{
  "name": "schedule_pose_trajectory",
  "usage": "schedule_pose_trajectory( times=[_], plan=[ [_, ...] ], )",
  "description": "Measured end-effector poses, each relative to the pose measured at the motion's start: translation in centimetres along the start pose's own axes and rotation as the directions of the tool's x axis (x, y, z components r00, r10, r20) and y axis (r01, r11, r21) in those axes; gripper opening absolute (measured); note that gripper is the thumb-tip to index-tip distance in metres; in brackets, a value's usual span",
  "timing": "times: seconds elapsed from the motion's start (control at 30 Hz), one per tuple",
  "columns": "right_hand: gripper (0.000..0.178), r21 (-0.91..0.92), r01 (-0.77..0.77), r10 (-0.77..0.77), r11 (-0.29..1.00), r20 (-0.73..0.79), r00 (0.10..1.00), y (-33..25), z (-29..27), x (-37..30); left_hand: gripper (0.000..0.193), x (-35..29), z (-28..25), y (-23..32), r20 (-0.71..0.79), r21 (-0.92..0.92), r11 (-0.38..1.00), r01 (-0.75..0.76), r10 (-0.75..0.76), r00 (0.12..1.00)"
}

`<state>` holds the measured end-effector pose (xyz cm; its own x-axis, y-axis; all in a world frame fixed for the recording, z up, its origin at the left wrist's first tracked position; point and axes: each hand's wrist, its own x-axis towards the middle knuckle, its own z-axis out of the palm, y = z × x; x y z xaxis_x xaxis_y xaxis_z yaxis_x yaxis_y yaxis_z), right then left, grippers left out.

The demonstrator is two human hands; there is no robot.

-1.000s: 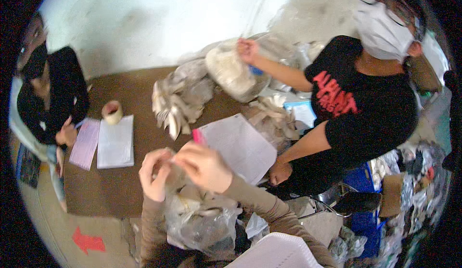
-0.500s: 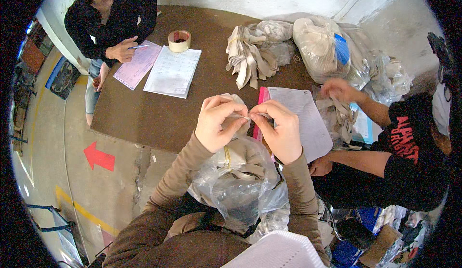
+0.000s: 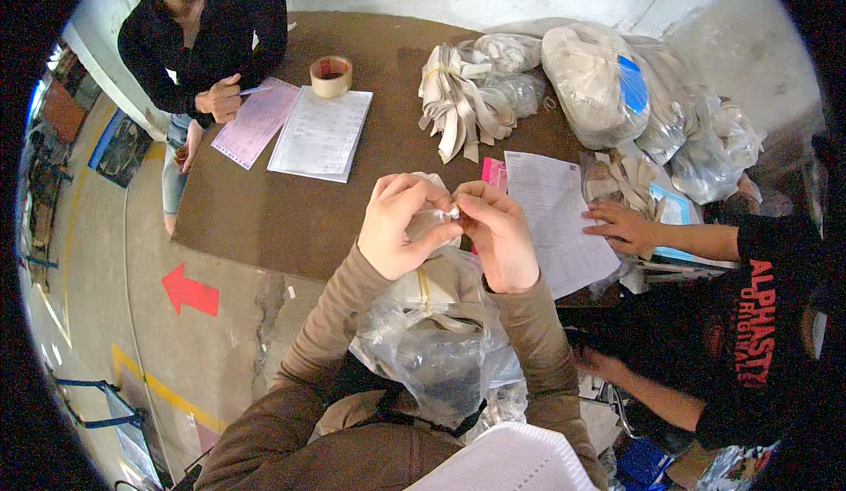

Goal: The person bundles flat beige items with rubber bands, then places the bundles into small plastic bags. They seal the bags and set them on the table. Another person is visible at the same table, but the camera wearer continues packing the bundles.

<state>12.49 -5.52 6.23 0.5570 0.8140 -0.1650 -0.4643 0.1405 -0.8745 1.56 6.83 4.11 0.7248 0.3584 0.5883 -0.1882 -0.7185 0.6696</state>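
Note:
My left hand [image 3: 401, 226] and my right hand [image 3: 498, 235] meet fingertip to fingertip above the near edge of the table. Both are closed in a pinch around a small white bit [image 3: 455, 212], too small to name. Some pale material [image 3: 430, 179] shows just behind my left fingers. Beneath my wrists a clear plastic bag [image 3: 414, 359] lies in front of my body. In its mouth is a bundle of beige fabric strips [image 3: 445, 293] with a yellow rubber band around it.
On the brown table [image 3: 238, 226] are a tape roll [image 3: 331, 77], a notepad [image 3: 319, 134], a pink sheet [image 3: 256, 125], beige strips [image 3: 458, 103] and filled plastic bags [image 3: 590, 85]. A co-worker's hand [image 3: 621, 226] rests on a printed sheet [image 3: 555, 218]; another person's hand [image 3: 220, 99] holds a pen.
My right hand has tilted and shifted slightly left, its fingers curling closer to my left fingertips. The co-worker at right has brought a hand down onto the printed sheet and leaned away.

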Motion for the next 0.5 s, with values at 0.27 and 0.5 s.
schedule_pose_trajectory(
  times=[0.27,0.5],
  plan=[
    [0.007,-0.777,0.429,-0.472,0.461,0.195,0.860,-1.7,0.3,-0.6,0.018,0.8,-0.2,-0.9,-0.024,0.045,0.970,-0.237,0.238,0.971],
    [0.010,-0.817,0.547,-0.481,0.183,0.411,0.774,-2.0,-0.3,-0.6,0.022,1.1,-0.1,-1.7,0.013,-0.048,0.973,-0.227,0.228,0.973]
  ],
)
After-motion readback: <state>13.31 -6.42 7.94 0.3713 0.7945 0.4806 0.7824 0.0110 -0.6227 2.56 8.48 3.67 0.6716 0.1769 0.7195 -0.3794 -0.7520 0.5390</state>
